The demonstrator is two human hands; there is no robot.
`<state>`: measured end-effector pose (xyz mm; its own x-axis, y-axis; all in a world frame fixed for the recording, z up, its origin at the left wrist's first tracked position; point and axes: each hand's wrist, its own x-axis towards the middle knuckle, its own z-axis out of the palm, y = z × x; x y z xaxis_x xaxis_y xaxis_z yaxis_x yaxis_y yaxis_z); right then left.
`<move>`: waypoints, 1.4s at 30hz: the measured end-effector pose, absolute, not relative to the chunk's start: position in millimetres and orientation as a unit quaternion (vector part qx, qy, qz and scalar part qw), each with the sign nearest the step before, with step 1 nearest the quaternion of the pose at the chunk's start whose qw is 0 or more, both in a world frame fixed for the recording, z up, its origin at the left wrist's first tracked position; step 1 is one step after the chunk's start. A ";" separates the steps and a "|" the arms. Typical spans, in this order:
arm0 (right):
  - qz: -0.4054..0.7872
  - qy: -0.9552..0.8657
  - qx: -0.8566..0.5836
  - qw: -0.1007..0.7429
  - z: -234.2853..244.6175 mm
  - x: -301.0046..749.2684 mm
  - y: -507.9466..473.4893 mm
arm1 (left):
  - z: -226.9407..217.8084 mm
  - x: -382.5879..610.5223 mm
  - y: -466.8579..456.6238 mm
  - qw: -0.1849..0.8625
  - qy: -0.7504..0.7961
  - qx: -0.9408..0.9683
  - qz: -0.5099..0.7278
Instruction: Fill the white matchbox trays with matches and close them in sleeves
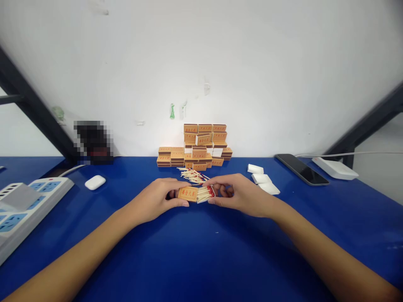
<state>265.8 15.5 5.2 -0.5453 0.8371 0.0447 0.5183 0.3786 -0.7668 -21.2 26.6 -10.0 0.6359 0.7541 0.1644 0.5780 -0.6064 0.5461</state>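
Observation:
My left hand (pixel 157 199) grips the orange sleeve of a matchbox (pixel 187 193) between thumb and fingers, low over the blue table (pixel 201 251). My right hand (pixel 241 195) pinches the box's inner tray (pixel 206 194), which sticks out to the right, full of red-tipped matches. Just behind the hands lies a loose pile of matches (pixel 192 175). Further back, against the white wall, stands a stack of matchboxes (pixel 198 147).
Three white inner trays (pixel 263 179) lie to the right of my hands. A black phone (pixel 301 168) and a white box (pixel 335 167) sit at the far right. On the left are a white power strip (pixel 25 205) and a white earbud case (pixel 95 182).

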 end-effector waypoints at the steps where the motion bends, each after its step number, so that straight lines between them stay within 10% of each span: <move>1: 0.360 -0.801 -0.422 0.227 3.7 264.9 15.1 | -9.9 -20.4 25.8 0.227 0.379 0.876 0.196; 42: 0.546 -0.616 -0.389 0.414 -8.3 241.5 11.1 | -11.2 -10.6 23.3 0.394 0.424 0.733 0.358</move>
